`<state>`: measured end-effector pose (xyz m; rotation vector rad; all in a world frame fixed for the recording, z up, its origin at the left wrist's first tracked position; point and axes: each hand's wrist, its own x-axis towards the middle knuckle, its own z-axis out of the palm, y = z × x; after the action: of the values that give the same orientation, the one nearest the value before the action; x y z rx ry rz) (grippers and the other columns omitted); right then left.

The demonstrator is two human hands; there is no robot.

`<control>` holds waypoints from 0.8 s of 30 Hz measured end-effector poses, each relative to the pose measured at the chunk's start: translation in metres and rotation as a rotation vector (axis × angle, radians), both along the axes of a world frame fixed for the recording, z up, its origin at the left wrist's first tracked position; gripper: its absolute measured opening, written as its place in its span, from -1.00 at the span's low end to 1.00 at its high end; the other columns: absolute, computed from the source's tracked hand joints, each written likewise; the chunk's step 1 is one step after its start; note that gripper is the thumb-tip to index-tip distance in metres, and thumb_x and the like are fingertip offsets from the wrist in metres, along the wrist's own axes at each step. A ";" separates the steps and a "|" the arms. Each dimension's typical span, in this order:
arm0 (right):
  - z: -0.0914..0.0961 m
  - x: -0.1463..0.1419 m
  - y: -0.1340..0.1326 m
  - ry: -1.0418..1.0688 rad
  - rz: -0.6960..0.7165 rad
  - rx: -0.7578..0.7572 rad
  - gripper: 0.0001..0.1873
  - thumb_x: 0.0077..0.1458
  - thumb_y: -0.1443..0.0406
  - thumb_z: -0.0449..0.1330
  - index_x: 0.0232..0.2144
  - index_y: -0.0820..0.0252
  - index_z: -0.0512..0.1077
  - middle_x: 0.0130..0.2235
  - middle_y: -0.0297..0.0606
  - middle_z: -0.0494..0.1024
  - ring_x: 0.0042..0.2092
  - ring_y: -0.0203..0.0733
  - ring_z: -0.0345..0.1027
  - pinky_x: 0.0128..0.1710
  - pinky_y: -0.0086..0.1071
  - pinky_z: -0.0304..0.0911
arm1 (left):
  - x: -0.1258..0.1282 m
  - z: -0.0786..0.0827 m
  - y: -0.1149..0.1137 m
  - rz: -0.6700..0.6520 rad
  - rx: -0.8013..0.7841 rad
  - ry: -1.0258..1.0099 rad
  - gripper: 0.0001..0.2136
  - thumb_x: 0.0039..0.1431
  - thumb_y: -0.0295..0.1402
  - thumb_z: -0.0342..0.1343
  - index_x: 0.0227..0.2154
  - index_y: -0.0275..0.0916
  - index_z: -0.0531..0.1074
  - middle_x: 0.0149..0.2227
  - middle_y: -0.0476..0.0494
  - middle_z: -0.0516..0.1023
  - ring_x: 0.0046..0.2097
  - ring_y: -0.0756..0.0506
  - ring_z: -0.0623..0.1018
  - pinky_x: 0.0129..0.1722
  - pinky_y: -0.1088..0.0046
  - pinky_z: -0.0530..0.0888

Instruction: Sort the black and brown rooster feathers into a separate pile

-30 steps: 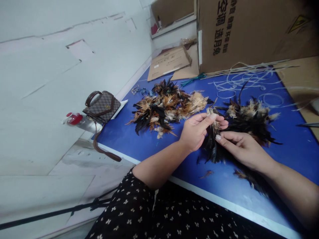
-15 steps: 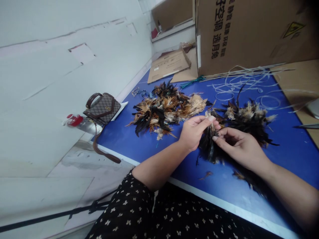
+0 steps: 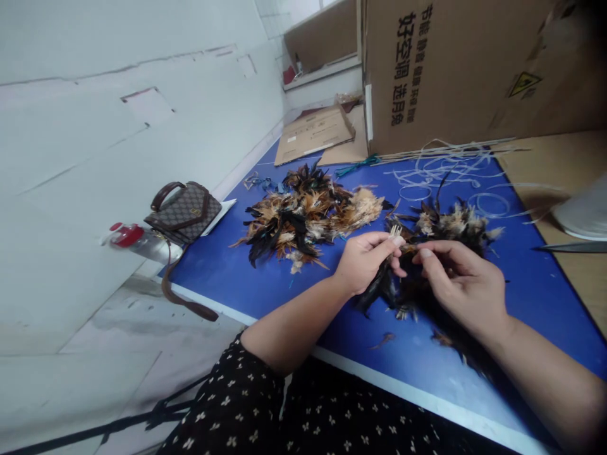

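My left hand (image 3: pixel 367 260) is closed round a bunch of dark feathers (image 3: pixel 380 287), whose pale quill ends stick up past the thumb while the black tips hang downward. Just to the right, my right hand (image 3: pixel 462 278) pinches a brownish feather (image 3: pixel 411 249) between thumb and forefinger, close to the bunch. Behind it lies a pile of black and grey-beige feathers (image 3: pixel 450 222), partly hidden by the hand. More dark feathers (image 3: pixel 458 344) lie under my right forearm. On the left, a larger heap of brown, black and cream feathers (image 3: pixel 308 212) rests on the blue table (image 3: pixel 303 303).
White plastic strapping (image 3: pixel 446 165) lies tangled at the back, before a large cardboard box (image 3: pixel 455 82). Flat cardboard (image 3: pixel 313 133) and teal ties (image 3: pixel 358 165) are nearby. A handbag (image 3: pixel 184 212) and bottle (image 3: pixel 142 242) stand left. A pointed blade (image 3: pixel 571 248) lies right.
My right hand has drawn slightly away from the bunch, with a feather now in its pinch. The bunch in my left hand has tilted. The whole view has shifted a little.
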<state>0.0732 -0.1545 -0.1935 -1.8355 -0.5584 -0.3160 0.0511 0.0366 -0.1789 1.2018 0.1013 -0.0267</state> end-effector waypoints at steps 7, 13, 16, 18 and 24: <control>0.004 0.011 0.001 -0.329 0.093 0.018 -0.68 0.52 0.27 0.25 0.19 0.05 0.69 0.00 -0.09 0.71 -0.06 -0.04 0.64 -0.06 -0.18 0.60 | -0.012 0.012 -0.004 -0.264 0.089 0.054 -0.42 0.02 0.16 0.56 -0.37 -0.30 0.53 -0.54 -0.03 0.55 -0.52 -0.03 0.61 -0.44 0.42 0.61; 0.004 0.009 -0.001 -0.303 0.176 0.005 -0.64 0.53 0.32 0.21 0.21 -0.03 0.69 -0.02 -0.12 0.69 -0.10 -0.09 0.64 -0.12 -0.22 0.60 | -0.012 0.009 -0.006 -0.242 0.047 0.077 -0.38 -0.07 0.17 0.60 -0.34 -0.31 0.55 -0.53 -0.04 0.57 -0.49 -0.03 0.63 -0.32 0.35 0.70; 0.003 0.010 -0.003 -0.267 0.221 -0.005 -0.65 0.55 0.30 0.18 0.19 -0.03 0.70 0.01 -0.11 0.68 -0.04 -0.06 0.64 -0.06 -0.19 0.61 | -0.011 0.006 -0.005 -0.244 0.053 0.094 -0.40 -0.04 0.15 0.59 -0.34 -0.31 0.54 -0.53 -0.05 0.57 -0.47 -0.04 0.64 -0.31 0.35 0.70; 0.003 0.011 -0.004 -0.230 0.244 -0.009 -0.66 0.56 0.26 0.17 0.17 -0.02 0.70 0.02 -0.10 0.68 -0.02 -0.04 0.64 -0.02 -0.14 0.62 | -0.011 0.005 -0.004 -0.244 0.071 0.093 -0.43 0.02 0.14 0.57 -0.34 -0.30 0.53 -0.53 -0.04 0.57 -0.47 -0.04 0.64 -0.32 0.36 0.69; 0.009 0.006 -0.002 -0.324 0.097 -0.010 -0.67 0.51 0.27 0.24 0.21 0.01 0.68 0.05 -0.08 0.69 -0.02 0.00 0.64 -0.02 -0.12 0.60 | -0.008 0.006 -0.002 -0.179 0.135 0.042 -0.45 0.09 0.15 0.52 -0.35 -0.29 0.53 -0.52 0.00 0.52 -0.55 0.08 0.46 -0.55 0.52 0.37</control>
<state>0.0796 -0.1569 -0.1849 -1.7702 -0.8702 -0.5512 0.0434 0.0344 -0.1729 1.3429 0.0317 -0.2049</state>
